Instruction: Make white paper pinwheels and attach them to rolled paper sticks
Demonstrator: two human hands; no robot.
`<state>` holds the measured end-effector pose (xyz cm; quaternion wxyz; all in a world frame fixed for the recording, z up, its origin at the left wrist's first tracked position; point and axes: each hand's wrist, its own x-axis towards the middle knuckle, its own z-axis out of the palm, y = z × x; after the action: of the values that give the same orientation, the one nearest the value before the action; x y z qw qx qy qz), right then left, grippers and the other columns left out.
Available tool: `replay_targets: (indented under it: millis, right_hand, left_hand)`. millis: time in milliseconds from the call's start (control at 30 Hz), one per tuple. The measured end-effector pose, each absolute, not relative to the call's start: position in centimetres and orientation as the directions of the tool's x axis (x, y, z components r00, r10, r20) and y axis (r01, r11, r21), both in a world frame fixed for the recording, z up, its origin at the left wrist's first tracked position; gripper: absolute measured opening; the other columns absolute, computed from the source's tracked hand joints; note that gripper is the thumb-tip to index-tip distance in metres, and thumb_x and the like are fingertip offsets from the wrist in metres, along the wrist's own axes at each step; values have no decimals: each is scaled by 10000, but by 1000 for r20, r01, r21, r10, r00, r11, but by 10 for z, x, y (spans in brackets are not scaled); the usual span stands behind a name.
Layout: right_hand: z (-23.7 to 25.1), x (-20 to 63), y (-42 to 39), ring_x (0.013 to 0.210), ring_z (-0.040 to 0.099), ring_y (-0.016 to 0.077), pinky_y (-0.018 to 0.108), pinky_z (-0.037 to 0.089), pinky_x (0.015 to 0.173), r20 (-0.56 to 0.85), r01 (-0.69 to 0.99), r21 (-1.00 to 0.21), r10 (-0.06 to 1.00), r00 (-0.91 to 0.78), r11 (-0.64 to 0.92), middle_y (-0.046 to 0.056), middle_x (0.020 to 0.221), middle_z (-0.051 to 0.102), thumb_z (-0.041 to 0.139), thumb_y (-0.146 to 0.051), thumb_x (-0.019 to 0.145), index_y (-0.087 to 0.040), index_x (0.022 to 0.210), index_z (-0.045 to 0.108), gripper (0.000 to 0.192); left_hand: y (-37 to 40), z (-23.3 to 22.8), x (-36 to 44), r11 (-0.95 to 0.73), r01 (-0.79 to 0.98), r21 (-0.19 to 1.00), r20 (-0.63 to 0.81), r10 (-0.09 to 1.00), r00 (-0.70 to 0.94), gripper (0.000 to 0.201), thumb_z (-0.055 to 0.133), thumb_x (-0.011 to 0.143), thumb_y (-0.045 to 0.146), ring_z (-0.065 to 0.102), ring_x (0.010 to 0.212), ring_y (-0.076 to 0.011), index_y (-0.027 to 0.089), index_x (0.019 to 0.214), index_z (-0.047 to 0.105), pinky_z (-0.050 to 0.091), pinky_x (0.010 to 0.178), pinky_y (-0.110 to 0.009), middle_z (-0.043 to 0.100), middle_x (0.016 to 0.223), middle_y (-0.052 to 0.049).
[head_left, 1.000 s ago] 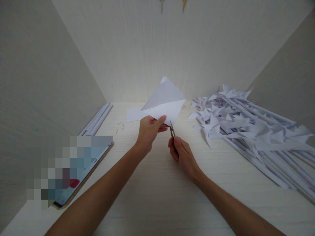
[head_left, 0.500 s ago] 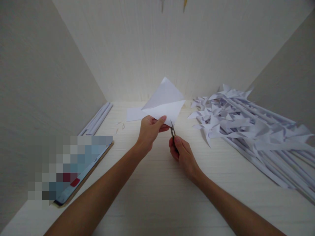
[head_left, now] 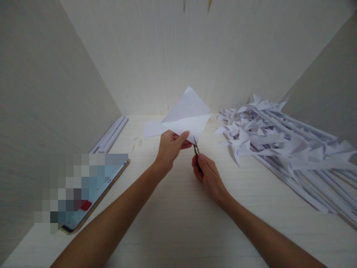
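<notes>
The folded paper (head_left: 189, 119) was held as before by the left hand (head_left: 170, 147); small scissors (head_left: 195, 148), gripped by the right hand (head_left: 208, 175), had barely moved along its edge.

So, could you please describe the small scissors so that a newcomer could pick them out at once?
Start from the pale desk boxed in by walls and go to its middle, where the right hand meets the folded white sheet pinched by the left hand. The scissors poke up from the right hand: dark metal among white paper.
</notes>
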<state>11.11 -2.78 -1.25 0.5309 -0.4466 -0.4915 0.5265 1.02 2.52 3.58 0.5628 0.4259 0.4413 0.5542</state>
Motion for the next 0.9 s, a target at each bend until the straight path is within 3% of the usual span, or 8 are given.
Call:
replay_targets:
  millis: [900]
  right_hand:
    - [-18,111,-26,409,257,70,205,173,375,60,-31,-998,997,49,62,-61,457,305,372,-548,800,-195,563,400,427]
  left_hand:
    - [23,32,13,39,-255,966,-38,999,9,122,660,647,209,600,527,-100,100,647,604,527,575,-236,629,556,-2]
